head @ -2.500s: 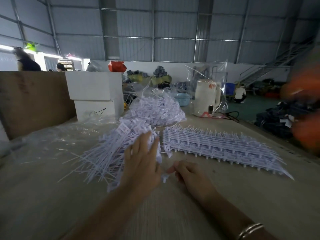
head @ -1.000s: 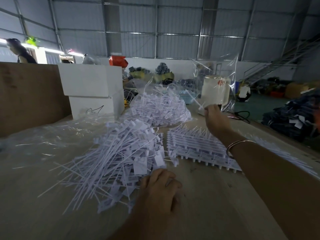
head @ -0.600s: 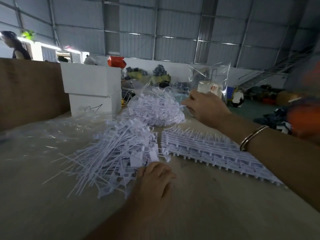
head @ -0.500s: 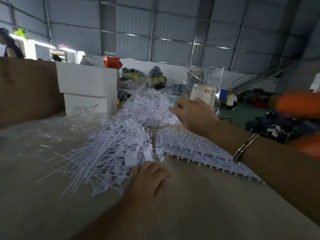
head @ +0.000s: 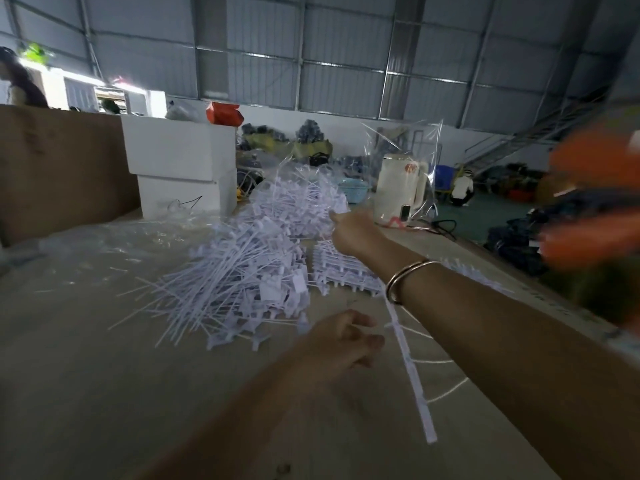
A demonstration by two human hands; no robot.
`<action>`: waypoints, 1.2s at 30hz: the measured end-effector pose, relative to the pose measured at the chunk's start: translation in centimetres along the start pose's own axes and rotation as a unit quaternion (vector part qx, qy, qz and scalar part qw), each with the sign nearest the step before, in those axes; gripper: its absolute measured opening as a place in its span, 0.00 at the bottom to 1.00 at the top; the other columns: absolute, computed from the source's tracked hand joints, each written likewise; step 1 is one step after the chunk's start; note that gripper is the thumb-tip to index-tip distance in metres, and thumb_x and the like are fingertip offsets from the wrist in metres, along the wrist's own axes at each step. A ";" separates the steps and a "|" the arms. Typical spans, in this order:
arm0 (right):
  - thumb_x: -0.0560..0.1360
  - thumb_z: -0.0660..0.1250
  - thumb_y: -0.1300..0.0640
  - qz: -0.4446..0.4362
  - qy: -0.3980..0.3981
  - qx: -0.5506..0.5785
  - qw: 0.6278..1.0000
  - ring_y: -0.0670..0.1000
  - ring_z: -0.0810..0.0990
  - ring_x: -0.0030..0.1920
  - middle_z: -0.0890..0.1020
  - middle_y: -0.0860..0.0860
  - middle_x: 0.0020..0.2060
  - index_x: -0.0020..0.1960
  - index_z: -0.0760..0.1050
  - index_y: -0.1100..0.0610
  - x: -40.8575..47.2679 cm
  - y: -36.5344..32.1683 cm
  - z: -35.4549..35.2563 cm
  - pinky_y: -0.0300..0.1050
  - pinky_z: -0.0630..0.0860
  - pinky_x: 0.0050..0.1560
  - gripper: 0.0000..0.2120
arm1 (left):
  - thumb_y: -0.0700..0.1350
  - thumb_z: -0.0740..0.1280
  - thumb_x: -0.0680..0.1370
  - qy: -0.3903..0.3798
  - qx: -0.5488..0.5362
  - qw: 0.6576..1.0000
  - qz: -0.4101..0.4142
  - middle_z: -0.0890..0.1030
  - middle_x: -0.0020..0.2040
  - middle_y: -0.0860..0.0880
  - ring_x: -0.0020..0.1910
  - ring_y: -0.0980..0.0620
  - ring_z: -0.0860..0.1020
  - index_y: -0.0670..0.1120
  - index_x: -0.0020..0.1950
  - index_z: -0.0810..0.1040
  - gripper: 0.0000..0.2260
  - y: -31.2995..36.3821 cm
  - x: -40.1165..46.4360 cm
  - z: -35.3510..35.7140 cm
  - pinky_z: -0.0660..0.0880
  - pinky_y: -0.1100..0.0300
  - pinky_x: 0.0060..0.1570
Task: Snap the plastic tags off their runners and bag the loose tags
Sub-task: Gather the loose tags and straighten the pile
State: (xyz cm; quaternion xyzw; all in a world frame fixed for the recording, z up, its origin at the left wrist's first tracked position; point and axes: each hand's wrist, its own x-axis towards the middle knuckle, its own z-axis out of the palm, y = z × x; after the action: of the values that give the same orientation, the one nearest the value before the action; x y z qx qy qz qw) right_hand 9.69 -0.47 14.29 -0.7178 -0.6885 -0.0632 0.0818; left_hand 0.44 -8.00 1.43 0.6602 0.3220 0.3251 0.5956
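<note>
A loose heap of white plastic tags [head: 239, 282] lies mid-table. To its right, partly behind my right forearm, sits a flat stack of tags on runners [head: 341, 271]. A bare white runner strip [head: 412, 368] lies on the table below that forearm. My right hand [head: 351, 230] reaches far forward and grips the lower edge of a clear plastic bag [head: 403, 157], which stands up in the air. My left hand [head: 341, 339] hovers low at the near edge of the heap, fingers loosely curled, holding nothing.
A second mound of tags in clear plastic [head: 304, 202] lies behind the heap. White foam boxes [head: 180, 168] and a brown board [head: 59, 168] stand at the back left, a white kettle [head: 398, 188] behind the bag. Crumpled clear film [head: 121, 237] covers the left. An orange blur [head: 595, 202] fills the right edge.
My right hand left the table front, reached to the clear bag by the kettle and took hold of it. My left hand slid off the heap to its near edge.
</note>
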 end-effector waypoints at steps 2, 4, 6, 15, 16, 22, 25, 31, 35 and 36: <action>0.77 0.54 0.68 0.011 0.016 0.010 1.000 0.62 0.66 0.66 0.71 0.62 0.65 0.76 0.53 0.59 0.1 0.8 -0.3 0.54 0.62 0.68 0.29 | 0.38 0.63 0.77 -0.007 0.009 1.000 0.012 0.84 0.39 0.51 0.37 0.53 0.82 0.48 0.49 0.77 0.06 -0.1 -0.7 -0.5 0.76 0.63 0.38; 0.77 0.54 0.68 0.028 0.041 0.035 0.998 0.64 0.60 0.69 0.70 0.61 0.65 0.76 0.54 0.56 -0.2 1.3 -0.2 0.55 0.65 0.66 0.29 | 0.41 0.62 0.79 -0.030 -0.012 0.999 0.024 0.83 0.41 0.51 0.39 0.52 0.82 0.48 0.49 0.78 0.05 0.0 -1.0 -0.8 0.75 0.64 0.38; 0.77 0.53 0.67 0.050 0.048 0.009 0.998 0.63 0.61 0.67 0.70 0.59 0.65 0.75 0.56 0.55 -0.2 1.6 -0.4 0.54 0.65 0.65 0.28 | 0.54 0.68 0.72 -0.049 -0.059 0.997 0.021 0.82 0.44 0.53 0.40 0.54 0.81 0.49 0.53 0.76 0.13 0.9 -1.5 -0.2 0.74 0.63 0.40; 0.80 0.53 0.59 0.092 0.098 0.031 0.990 0.60 0.69 0.62 0.67 0.57 0.66 0.71 0.65 0.51 -0.5 3.4 -1.0 0.53 0.68 0.59 0.20 | 0.42 0.58 0.81 -0.014 0.058 0.996 0.067 0.82 0.41 0.51 0.32 0.59 0.79 0.58 0.64 0.68 0.15 1.6 -1.4 0.1 0.75 0.65 0.33; 0.80 0.54 0.56 0.107 0.094 0.026 0.989 0.60 0.68 0.62 0.66 0.57 0.65 0.71 0.64 0.50 -0.8 3.7 -1.3 0.55 0.68 0.60 0.19 | 0.42 0.58 0.81 -0.013 0.063 0.995 0.077 0.81 0.37 0.53 0.30 0.60 0.76 0.61 0.61 0.70 0.15 1.6 -1.5 -1.0 0.73 0.67 0.30; 0.78 0.47 0.37 -0.173 0.146 -0.016 0.974 0.51 0.69 0.63 0.76 0.52 0.58 0.52 0.79 0.50 -3.6 4.7 -1.0 0.54 0.41 0.69 0.26 | 0.42 0.65 0.75 0.018 -0.024 0.996 0.082 0.80 0.34 0.47 0.30 0.53 0.75 0.50 0.58 0.80 0.13 0.0 -1.9 -8.4 0.66 0.63 0.24; 0.76 0.38 0.35 -0.263 0.186 -0.142 0.936 0.46 0.75 0.40 0.78 0.47 0.31 0.36 0.78 0.52 -5.2 4.5 -0.6 0.53 0.49 0.69 0.36 | 0.39 0.65 0.76 0.035 -0.003 0.997 0.075 0.82 0.35 0.51 0.32 0.52 0.77 0.57 0.52 0.83 0.14 -0.3 -2.4 -10.3 0.72 0.60 0.32; 0.79 0.49 0.41 -0.247 0.232 -0.182 0.923 0.49 0.70 0.24 0.69 0.46 0.22 0.30 0.68 0.52 -6.4 4.0 -2.7 0.40 0.70 0.36 0.24 | 0.39 0.66 0.77 0.078 0.145 0.983 0.076 0.81 0.35 0.46 0.33 0.50 0.79 0.51 0.42 0.84 0.10 -0.2 -3.3 -11.8 0.76 0.56 0.34; 0.79 0.51 0.40 -0.182 0.140 -0.169 0.958 0.46 0.67 0.26 0.69 0.48 0.25 0.33 0.71 0.53 -6.2 5.0 -2.3 0.41 0.70 0.35 0.24 | 0.40 0.66 0.77 0.063 0.254 0.962 0.078 0.81 0.33 0.52 0.30 0.56 0.77 0.54 0.39 0.81 0.11 0.0 -3.9 -12.9 0.72 0.61 0.31; 0.79 0.51 0.40 -0.163 0.103 -0.168 0.967 0.45 0.67 0.26 0.69 0.47 0.26 0.33 0.72 0.53 -6.3 5.6 -1.5 0.43 0.73 0.39 0.24 | 0.41 0.66 0.78 0.058 0.286 0.954 0.074 0.82 0.35 0.53 0.30 0.57 0.77 0.57 0.42 0.80 0.11 0.1 -4.0 -13.1 0.72 0.62 0.30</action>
State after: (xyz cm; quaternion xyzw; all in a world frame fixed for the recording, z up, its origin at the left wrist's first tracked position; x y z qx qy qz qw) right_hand 15.00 -7.17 14.36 -0.5886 -0.7638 -0.2641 0.0192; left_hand -12.51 -3.72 2.43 0.8052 0.3856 0.3001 0.3361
